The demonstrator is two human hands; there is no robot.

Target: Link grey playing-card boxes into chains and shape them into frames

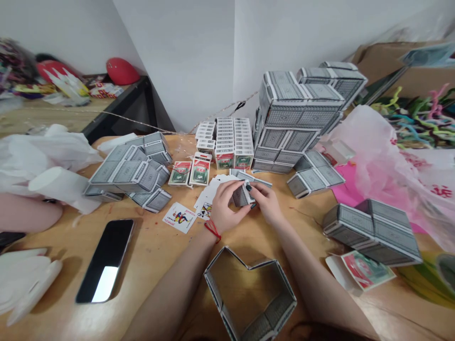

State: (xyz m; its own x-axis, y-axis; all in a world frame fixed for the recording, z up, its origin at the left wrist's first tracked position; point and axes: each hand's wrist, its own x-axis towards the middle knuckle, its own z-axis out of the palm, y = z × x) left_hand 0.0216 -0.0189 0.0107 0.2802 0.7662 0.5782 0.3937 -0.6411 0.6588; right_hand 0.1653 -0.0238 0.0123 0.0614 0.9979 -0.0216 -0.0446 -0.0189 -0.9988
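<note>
Both of my hands are closed around a small piece made of grey-backed playing cards [241, 196] at the middle of the table. My left hand [228, 203] grips it from the left, thumb underneath. My right hand [262, 199] pinches its right side with dark-nailed fingers. Just behind lie more grey-backed cards [261, 179], partly hidden by the hands. To the left, white-faced cards [209, 192] are fanned out beside a joker card [179, 217]. Between my forearms stands a hollow heart-shaped frame of folded cards [284, 274].
Behind my hands stand rows of boxed card decks [225, 142] and two boxes [200, 169]. A tall card-block stack [287, 118] rises at back right. Card blocks lie left [128, 168] and right [377, 232]. A phone [106, 260] and an open card box [368, 270] lie nearer.
</note>
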